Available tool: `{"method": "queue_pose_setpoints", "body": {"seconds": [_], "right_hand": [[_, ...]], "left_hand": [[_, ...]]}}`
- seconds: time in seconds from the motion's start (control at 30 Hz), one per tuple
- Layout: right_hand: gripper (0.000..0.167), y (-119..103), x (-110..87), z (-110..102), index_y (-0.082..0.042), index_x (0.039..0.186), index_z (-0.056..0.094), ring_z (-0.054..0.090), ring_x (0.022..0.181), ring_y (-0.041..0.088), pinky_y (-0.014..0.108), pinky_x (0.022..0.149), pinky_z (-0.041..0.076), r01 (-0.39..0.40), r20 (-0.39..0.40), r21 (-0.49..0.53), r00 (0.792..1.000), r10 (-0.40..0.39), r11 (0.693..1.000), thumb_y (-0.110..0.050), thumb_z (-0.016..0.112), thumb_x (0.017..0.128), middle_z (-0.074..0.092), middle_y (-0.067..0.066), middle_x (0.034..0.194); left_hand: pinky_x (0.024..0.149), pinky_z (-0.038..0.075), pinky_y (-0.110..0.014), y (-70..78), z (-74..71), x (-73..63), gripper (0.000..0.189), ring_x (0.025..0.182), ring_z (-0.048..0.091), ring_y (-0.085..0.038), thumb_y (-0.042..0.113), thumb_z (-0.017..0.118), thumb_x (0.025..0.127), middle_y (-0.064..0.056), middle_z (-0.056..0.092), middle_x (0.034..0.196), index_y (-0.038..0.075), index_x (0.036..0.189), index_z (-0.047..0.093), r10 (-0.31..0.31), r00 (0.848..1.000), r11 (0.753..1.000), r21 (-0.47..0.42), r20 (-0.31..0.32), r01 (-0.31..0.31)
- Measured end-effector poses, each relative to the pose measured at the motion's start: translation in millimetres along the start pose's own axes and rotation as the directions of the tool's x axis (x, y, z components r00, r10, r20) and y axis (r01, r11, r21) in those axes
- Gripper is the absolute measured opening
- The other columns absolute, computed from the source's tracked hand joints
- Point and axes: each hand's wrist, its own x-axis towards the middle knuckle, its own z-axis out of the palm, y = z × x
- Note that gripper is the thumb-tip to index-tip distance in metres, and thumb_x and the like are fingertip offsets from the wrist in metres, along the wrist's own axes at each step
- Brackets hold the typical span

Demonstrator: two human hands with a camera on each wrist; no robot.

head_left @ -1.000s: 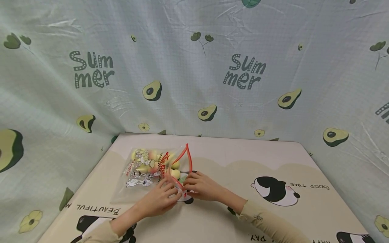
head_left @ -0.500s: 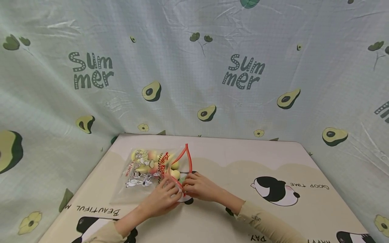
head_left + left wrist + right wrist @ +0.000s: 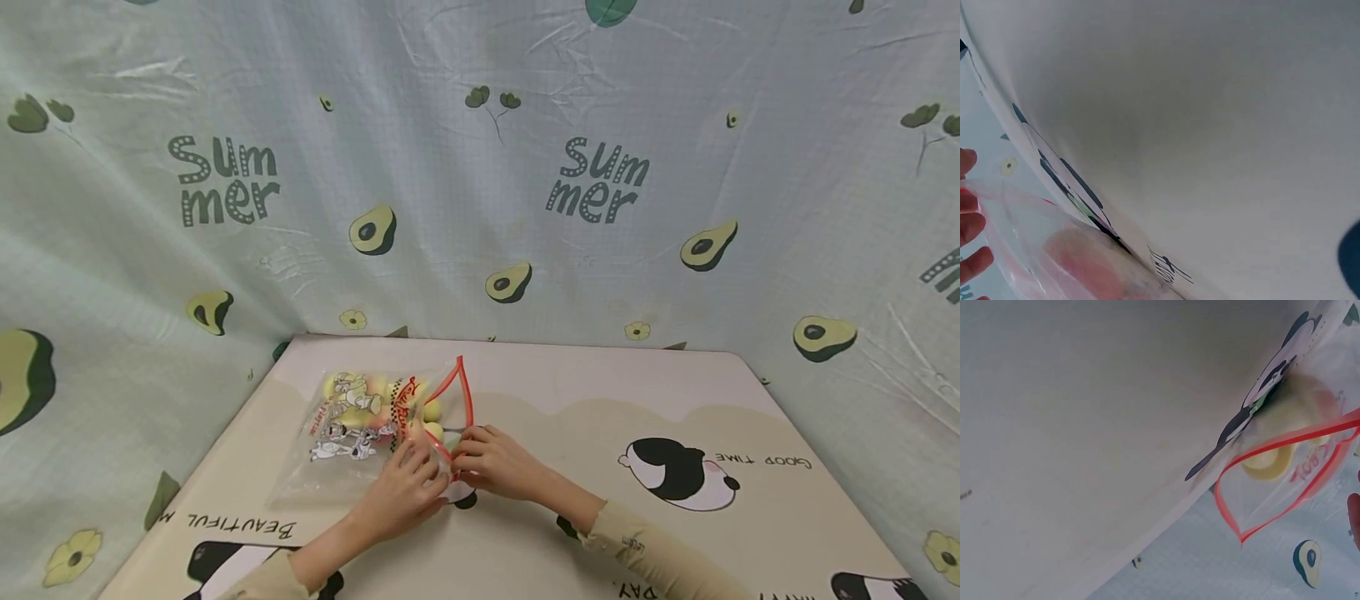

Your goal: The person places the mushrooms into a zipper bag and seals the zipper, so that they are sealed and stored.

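Note:
A clear zip bag (image 3: 352,437) with a red zip edge and cartoon print lies flat at the left of the table. Inside are several yellow and pinkish round pieces (image 3: 432,411) that look like fruit; the film blurs them. My left hand (image 3: 405,487) pinches the near corner of the bag's mouth. Right beside it, my right hand (image 3: 495,462) grips the same edge from the right, its fingertips partly hidden. In the right wrist view the red zip edge (image 3: 1285,439) gapes apart. A pinkish round piece (image 3: 1082,262) shows through the film in the left wrist view.
The table (image 3: 555,533) wears a pale cover printed with cartoon dogs and words. A hanging cloth (image 3: 435,150) with avocado prints walls in its back and both sides.
Both hands stay at the bag's near mouth corner, with only slight finger shifts. The head view tilts up slightly, and the bag stays in place.

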Motion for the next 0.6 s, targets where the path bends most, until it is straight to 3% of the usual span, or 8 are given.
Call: {"method": "queue_pose_setpoints", "body": {"seconds": [0.2, 0.6], "right_hand": [[0.013, -1.9, 1.0, -1.9, -0.025, 0.087, 0.065, 0.05, 0.088, 0.008, 0.021, 0.074, 0.039, -0.015, -0.022, 0.014, 1.0, 0.015, 1.0, -0.025, 0.069, 0.075, 0.062, -0.013, 0.088], [0.014, -2.5, 0.3, 1.0, -0.024, 0.087, 0.066, 0.051, 0.089, 0.007, 0.022, 0.08, 0.041, -0.024, -0.053, 0.034, 0.998, 0.026, 0.999, -0.026, 0.071, 0.074, 0.063, -0.013, 0.085]], "left_hand": [[0.082, 0.043, -0.047, 3.9, 1.3, 1.3, 0.026, 0.09, 0.056, -0.022, 0.036, 0.072, 0.065, 0.002, 0.057, 0.079, 0.018, 0.081, 0.062, -0.041, 0.999, 0.999, 0.019, 0.007, 0.041], [0.081, 0.044, -0.048, 5.7, 2.5, 2.2, 0.018, 0.089, 0.057, -0.022, 0.026, 0.073, 0.063, 0.001, 0.059, 0.078, 0.017, 0.075, 0.062, -0.057, 0.998, 0.998, 0.023, -0.004, 0.057]]}}
